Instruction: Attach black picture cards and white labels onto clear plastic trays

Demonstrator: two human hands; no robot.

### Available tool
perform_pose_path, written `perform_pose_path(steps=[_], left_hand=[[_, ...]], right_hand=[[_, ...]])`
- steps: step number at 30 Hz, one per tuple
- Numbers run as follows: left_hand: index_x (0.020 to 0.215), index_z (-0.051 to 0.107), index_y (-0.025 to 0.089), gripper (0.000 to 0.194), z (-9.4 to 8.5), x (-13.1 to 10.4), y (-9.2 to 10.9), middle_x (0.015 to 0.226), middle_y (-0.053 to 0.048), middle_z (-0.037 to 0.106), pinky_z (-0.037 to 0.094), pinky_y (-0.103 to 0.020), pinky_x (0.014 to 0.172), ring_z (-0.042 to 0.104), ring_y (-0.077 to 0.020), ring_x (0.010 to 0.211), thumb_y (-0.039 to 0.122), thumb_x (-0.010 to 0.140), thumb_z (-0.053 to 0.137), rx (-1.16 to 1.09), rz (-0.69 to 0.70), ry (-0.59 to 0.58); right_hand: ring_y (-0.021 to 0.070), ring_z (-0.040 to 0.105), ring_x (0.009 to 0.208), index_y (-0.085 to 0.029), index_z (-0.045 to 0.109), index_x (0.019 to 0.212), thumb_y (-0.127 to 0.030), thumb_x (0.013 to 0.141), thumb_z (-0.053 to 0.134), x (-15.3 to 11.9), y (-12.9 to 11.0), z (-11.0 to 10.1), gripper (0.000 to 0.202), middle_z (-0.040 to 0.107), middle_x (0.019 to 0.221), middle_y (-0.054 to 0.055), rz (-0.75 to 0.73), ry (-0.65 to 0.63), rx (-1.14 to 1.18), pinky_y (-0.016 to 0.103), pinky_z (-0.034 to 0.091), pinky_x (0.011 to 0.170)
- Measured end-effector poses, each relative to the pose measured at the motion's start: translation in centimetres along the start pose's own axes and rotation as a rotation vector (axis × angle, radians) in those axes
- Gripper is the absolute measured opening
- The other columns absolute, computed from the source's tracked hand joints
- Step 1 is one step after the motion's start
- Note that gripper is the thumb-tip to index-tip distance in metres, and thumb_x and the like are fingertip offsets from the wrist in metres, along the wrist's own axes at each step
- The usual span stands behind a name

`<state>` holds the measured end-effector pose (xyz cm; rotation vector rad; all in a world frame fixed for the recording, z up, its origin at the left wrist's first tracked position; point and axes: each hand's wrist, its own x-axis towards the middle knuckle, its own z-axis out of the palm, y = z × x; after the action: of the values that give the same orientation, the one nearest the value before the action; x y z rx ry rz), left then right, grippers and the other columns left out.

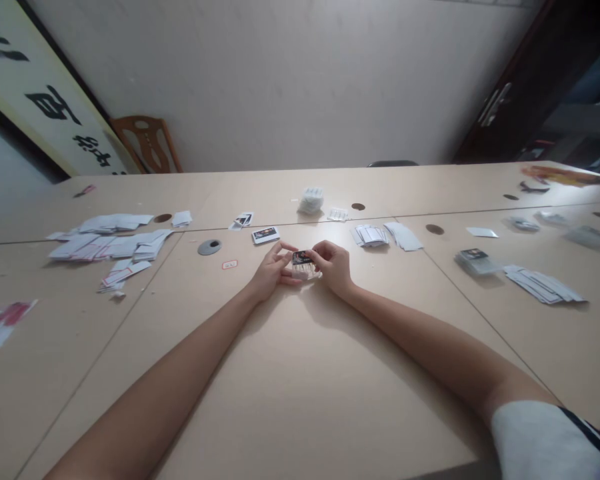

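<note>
Pack is held between both hands; left hand grasps its nine o'clock edge, fingers bent; right hand pinches its two o'clock corner; card stack lies at its ten o'clock.

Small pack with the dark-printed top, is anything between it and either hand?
Nothing visible: the left hand and right hand both touch the small pack. The dark-pictured card lies beyond the left hand, not between.

A pale wall rises behind; 1 wooden chair stands left.
</note>
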<state>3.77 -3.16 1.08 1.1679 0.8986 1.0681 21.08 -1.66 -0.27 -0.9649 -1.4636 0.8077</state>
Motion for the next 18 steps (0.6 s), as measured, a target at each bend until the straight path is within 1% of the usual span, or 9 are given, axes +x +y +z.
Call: perform_pose_path(steps=[5,8,13,18], left_hand=[[0.107,0.048,0.023,0.047,0.03,-0.16,0.10,0.093,-0.007,0.070,0.060,-0.028,0.051,0.075,-0.0254,0.070,0.053,0.079,0.071,-0.002,0.009,-0.028],[0.107,0.048,0.023,0.046,0.00,-0.15,0.06,0.094,-0.006,0.069,0.060,-0.028,0.052,0.075,-0.0247,0.071,0.052,0.080,0.071,-0.003,0.012,-0.030],[0.102,0.049,0.021,0.047,0.04,0.00,-0.02,0.094,-0.007,0.069,0.060,-0.029,0.051,0.074,-0.0241,0.068,0.051,0.076,0.074,0.003,0.004,0.004],[0.101,0.049,0.021,0.045,0.06,0.02,-0.05,0.093,-0.006,0.069,0.061,-0.030,0.051,0.074,-0.0241,0.067,0.049,0.077,0.073,0.015,0.005,0.014]], right_hand=[[0.0131,0.054,0.049,-0.020,0.060,0.069,-0.039,0.082,0.065,-0.02,0.03,-0.01,0.023,0.057,0.056,-0.003,0.000,0.002,-0.033,0.026,0.042,0.051],[0.0131,0.054,0.049,-0.020,0.061,0.069,-0.038,0.081,0.066,-0.01,-0.06,-0.01,0.022,0.056,0.056,-0.003,-0.010,0.009,-0.020,0.026,0.042,0.050],[0.0130,0.054,0.049,-0.020,0.060,0.069,-0.039,0.081,0.066,-0.04,-0.10,-0.01,0.023,0.057,0.057,-0.003,-0.002,0.002,-0.013,0.027,0.042,0.050],[0.0128,0.052,0.050,-0.021,0.060,0.068,-0.039,0.080,0.067,-0.08,-0.20,-0.02,0.023,0.055,0.056,-0.003,0.005,0.000,0.009,0.026,0.041,0.049]])
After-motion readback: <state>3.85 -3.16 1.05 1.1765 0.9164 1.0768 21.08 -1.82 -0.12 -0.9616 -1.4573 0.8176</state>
